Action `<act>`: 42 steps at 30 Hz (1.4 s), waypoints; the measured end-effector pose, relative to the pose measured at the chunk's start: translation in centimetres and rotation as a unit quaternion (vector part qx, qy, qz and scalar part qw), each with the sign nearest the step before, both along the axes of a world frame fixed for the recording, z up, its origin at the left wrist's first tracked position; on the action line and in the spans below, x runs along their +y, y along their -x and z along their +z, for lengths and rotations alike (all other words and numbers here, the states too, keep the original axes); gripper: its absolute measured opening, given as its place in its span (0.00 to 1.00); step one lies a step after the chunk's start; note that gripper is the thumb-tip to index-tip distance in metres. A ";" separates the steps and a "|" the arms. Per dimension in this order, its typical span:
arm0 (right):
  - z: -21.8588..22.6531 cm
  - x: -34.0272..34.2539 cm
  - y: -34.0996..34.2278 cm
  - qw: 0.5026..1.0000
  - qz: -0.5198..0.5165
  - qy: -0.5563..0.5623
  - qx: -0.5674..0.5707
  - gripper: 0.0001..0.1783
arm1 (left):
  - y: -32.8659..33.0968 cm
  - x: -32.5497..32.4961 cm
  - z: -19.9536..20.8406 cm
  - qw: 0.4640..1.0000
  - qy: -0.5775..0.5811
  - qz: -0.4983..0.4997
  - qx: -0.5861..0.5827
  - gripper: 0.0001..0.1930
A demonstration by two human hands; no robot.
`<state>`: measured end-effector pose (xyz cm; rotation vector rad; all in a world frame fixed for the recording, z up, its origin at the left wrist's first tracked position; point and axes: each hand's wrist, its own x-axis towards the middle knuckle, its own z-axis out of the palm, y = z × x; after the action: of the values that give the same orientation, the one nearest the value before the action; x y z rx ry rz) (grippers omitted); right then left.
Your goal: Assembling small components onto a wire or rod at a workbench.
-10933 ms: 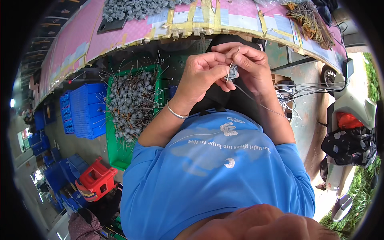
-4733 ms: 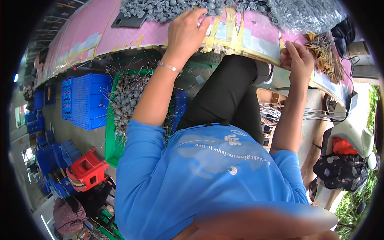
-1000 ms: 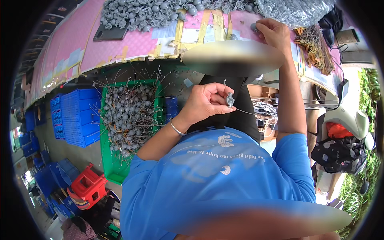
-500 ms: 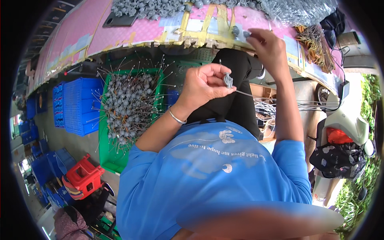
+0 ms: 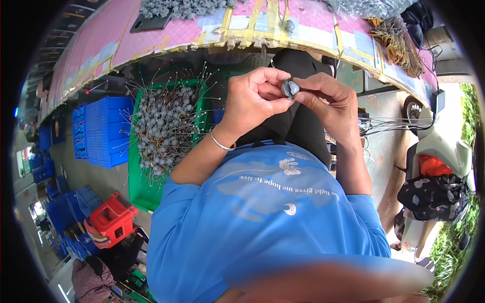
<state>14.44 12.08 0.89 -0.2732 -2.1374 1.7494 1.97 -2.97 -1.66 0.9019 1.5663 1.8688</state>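
In front of my lap, my left hand is closed around a small grey rounded part, holding it between thumb and fingers. Opposite it, my right hand pinches the same part from the right side with thumb and forefinger. A dark gap shows in the part's face, and its lighter, shiny side faces up. A thin wire tip sticks up above my left fingers; the rest of the wire is hidden. One loose grey piece lies on the pink tabletop just beyond my hands.
Left of my legs stands a green crate full of grey balls on wires. Blue crates and a red plastic stool are farther left. On the table are a phone, grey pieces and a bundle of wires.
My right hand has come down from the table edge to my left hand with a grey piece. It now touches the part my left hand holds. The long wire no longer shows on the right.
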 end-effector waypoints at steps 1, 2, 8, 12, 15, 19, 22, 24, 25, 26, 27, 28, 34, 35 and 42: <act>-0.1 -0.1 -0.1 1.000 -0.004 0.000 -0.005 0.10 | -0.1 -0.1 0.1 0.997 0.030 0.012 0.064 0.20; -0.2 -0.2 -0.1 1.000 -0.003 0.002 -0.005 0.10 | -0.3 -0.2 0.2 0.990 0.060 0.024 0.128 0.20; -1.6 -0.8 0.7 0.996 -0.048 0.045 -0.062 0.11 | -0.5 0.4 0.7 0.924 0.066 0.094 0.366 0.20; -2.0 0.1 0.5 0.993 -0.038 0.102 -0.035 0.10 | 0.1 0.9 0.2 0.929 0.054 0.062 0.362 0.21; -2.4 1.1 0.1 0.982 -0.032 0.188 0.007 0.11 | 0.3 1.4 0.5 0.989 0.015 -0.006 0.147 0.23; -3.4 1.7 0.3 0.951 0.035 0.301 0.052 0.15 | -0.3 1.9 0.4 0.999 0.002 -0.035 0.025 0.22; -3.8 1.3 1.0 0.924 0.070 0.369 0.070 0.16 | -0.5 2.2 0.1 0.998 -0.014 -0.049 0.034 0.23; -4.0 1.1 1.4 0.915 0.075 0.388 0.080 0.16 | -0.7 2.2 0.2 0.998 0.001 -0.034 0.057 0.24; -4.1 1.0 1.5 0.910 0.070 0.400 0.088 0.17 | -0.8 2.2 0.3 0.998 0.003 -0.034 0.055 0.24; -4.1 0.9 1.6 0.904 0.064 0.412 0.096 0.17 | -1.0 2.3 0.4 0.999 0.011 -0.032 0.035 0.25; -4.2 0.8 1.7 0.900 0.059 0.420 0.101 0.17 | -1.1 2.3 0.5 0.999 0.019 -0.030 0.015 0.26; -4.3 0.6 1.9 0.900 0.059 0.420 0.101 0.17 | -1.1 2.3 0.4 0.999 0.019 -0.030 0.015 0.26; -4.4 -1.3 2.7 0.909 -0.035 0.390 0.145 0.11 | -0.9 2.7 -0.3 0.997 -0.002 0.034 0.073 0.22; -4.4 -1.3 2.5 0.917 -0.065 0.367 0.143 0.12 | -0.9 2.6 -0.5 0.994 -0.030 0.051 0.089 0.19; -3.9 0.1 1.1 0.967 -0.086 0.202 0.128 0.15 | 0.5 0.8 -0.8 0.973 -0.085 0.062 0.206 0.09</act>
<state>13.33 12.17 -3.00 -0.3077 -1.5227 1.9835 1.50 -2.17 -2.48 1.3679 1.7509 2.0189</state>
